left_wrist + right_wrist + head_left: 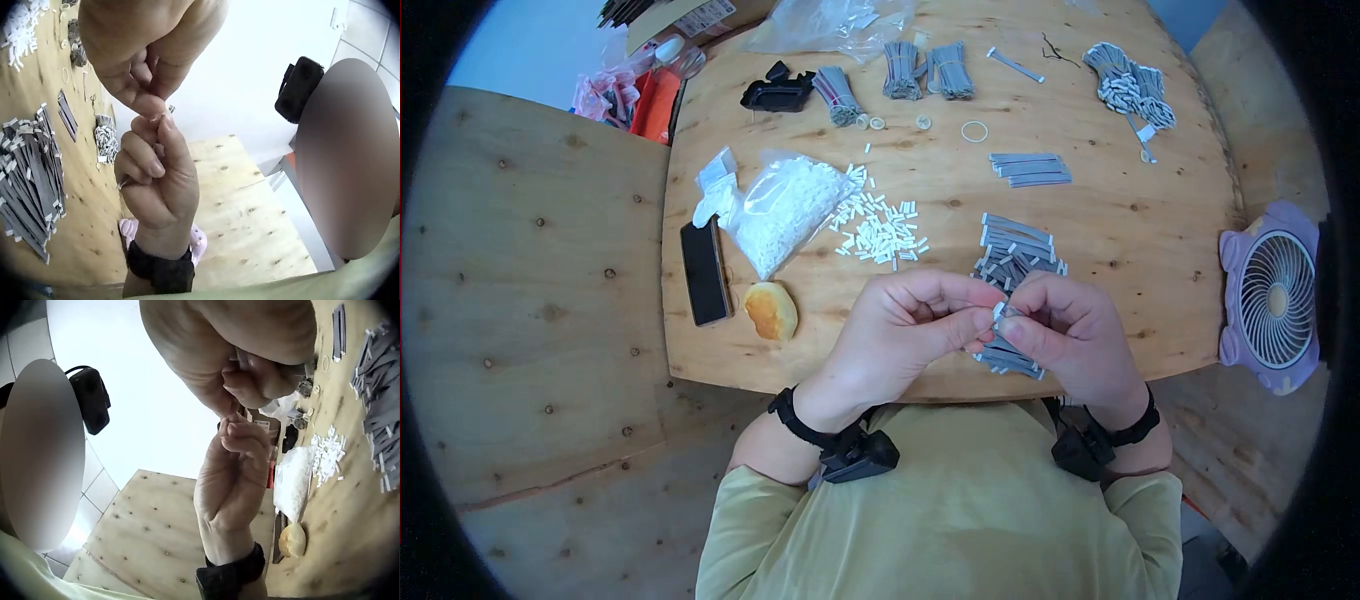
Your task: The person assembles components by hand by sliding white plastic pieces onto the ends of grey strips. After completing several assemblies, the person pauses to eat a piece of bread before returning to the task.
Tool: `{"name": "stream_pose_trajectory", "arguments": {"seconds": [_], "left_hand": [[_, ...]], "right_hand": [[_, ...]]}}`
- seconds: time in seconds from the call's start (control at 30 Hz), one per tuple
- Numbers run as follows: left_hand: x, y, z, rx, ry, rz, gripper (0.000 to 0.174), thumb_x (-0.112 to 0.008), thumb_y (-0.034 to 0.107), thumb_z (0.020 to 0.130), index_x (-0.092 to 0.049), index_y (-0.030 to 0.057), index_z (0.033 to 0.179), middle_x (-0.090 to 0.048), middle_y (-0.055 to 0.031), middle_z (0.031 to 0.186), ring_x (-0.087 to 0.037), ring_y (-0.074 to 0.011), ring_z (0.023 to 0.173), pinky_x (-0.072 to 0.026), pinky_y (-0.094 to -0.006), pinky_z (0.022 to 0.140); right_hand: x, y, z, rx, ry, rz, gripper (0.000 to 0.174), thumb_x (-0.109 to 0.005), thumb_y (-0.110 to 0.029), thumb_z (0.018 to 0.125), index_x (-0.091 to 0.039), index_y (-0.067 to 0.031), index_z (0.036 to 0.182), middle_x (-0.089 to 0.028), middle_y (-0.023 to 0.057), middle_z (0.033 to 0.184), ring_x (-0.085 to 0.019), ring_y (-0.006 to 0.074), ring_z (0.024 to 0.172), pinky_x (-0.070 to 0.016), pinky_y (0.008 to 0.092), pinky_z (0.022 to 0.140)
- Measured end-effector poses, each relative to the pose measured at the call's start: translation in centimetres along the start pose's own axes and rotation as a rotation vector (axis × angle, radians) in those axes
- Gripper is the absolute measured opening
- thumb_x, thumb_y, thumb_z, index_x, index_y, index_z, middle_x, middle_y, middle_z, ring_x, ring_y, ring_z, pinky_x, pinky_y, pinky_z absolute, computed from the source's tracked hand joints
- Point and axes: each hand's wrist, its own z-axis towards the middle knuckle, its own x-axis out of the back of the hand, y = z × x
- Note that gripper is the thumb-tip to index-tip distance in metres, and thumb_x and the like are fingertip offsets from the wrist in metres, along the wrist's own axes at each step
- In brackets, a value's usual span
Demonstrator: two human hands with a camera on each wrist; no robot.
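Note:
Before the chest, both hands meet at the fingertips over a pile of grey strips (1018,240) with white ends. The left hand (915,325) pinches a small white tube (999,311) between thumb and forefinger. The right hand (1070,325) pinches the end of a grey strip right against that tube; most of the strip is hidden by the fingers. In both wrist views the thumbs and forefingers press close together. Loose white tubes (885,236) lie left of the strip pile, beside a clear bag (785,210) full of them.
A phone (706,272) and a bread roll (771,311) lie at the left. Uncapped grey strips (1030,170) lie behind the pile. Farther back are bundled strips (902,72), a black tool (778,92) and a striped bundle (1128,85). A purple fan (1273,298) stands at the right edge.

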Motion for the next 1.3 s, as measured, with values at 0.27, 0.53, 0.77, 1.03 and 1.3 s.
{"name": "stream_pose_trajectory", "arguments": {"seconds": [0.27, 0.53, 0.77, 1.03, 1.3], "left_hand": [[-0.3, 0.3, -0.2, 0.031, -0.006, -0.008, 0.018, -0.058, -0.001, 0.076, -0.058, -0.0038, 0.094, -0.062, -0.0102, 0.083, -0.059, -0.0120, 0.072, -0.0486, -0.0224, 0.066], [-0.7, 0.5, -0.4, 0.003, 0.020, 0.058, 0.018, -0.058, -0.001, 0.077, -0.058, -0.0041, 0.094, -0.062, -0.0094, 0.082, -0.058, -0.0111, 0.071, -0.0478, -0.0219, 0.066], [-0.6, 0.5, -0.6, -0.020, 0.019, 0.101, 0.017, -0.057, -0.002, 0.077, -0.058, -0.0042, 0.094, -0.061, -0.0089, 0.081, -0.057, -0.0108, 0.071, -0.0475, -0.0216, 0.066], [-0.6, 0.5, -0.7, -0.025, 0.064, 0.109, 0.018, -0.059, -0.001, 0.076, -0.058, -0.0034, 0.094, -0.062, -0.0087, 0.081, -0.058, -0.0110, 0.072, -0.0479, -0.0217, 0.066], [0.0, 0.3, -0.6, -0.013, 0.059, -0.010, 0.019, -0.059, -0.001, 0.076, -0.058, -0.0029, 0.094, -0.062, -0.0089, 0.081, -0.059, -0.0116, 0.073, -0.0478, -0.0218, 0.064]], "right_hand": [[0.0, 0.1, -0.3, 0.073, 0.028, -0.116, 0.007, -0.056, -0.007, 0.081, -0.053, -0.0011, 0.079, -0.047, -0.0034, 0.070, -0.039, 0.0012, 0.058, -0.0322, 0.0166, 0.050], [-0.1, 0.3, -0.4, 0.083, 0.036, -0.142, 0.006, -0.056, -0.006, 0.080, -0.054, -0.0008, 0.078, -0.046, -0.0023, 0.072, -0.040, 0.0020, 0.059, -0.0335, 0.0169, 0.051], [-0.4, 0.6, -0.4, 0.089, 0.058, -0.107, 0.005, -0.056, -0.006, 0.080, -0.054, -0.0009, 0.079, -0.047, -0.0013, 0.076, -0.041, 0.0022, 0.062, -0.0346, 0.0172, 0.053], [-0.5, -0.5, -0.4, -0.011, 0.033, -0.067, 0.008, -0.056, -0.008, 0.081, -0.053, -0.0010, 0.083, -0.050, -0.0017, 0.074, -0.044, 0.0022, 0.062, -0.0371, 0.0168, 0.054], [-0.4, -0.7, -0.3, -0.072, 0.063, 0.031, 0.011, -0.055, -0.011, 0.082, -0.049, -0.0028, 0.086, -0.050, -0.0014, 0.073, -0.046, 0.0032, 0.059, -0.0395, 0.0174, 0.052]]}}
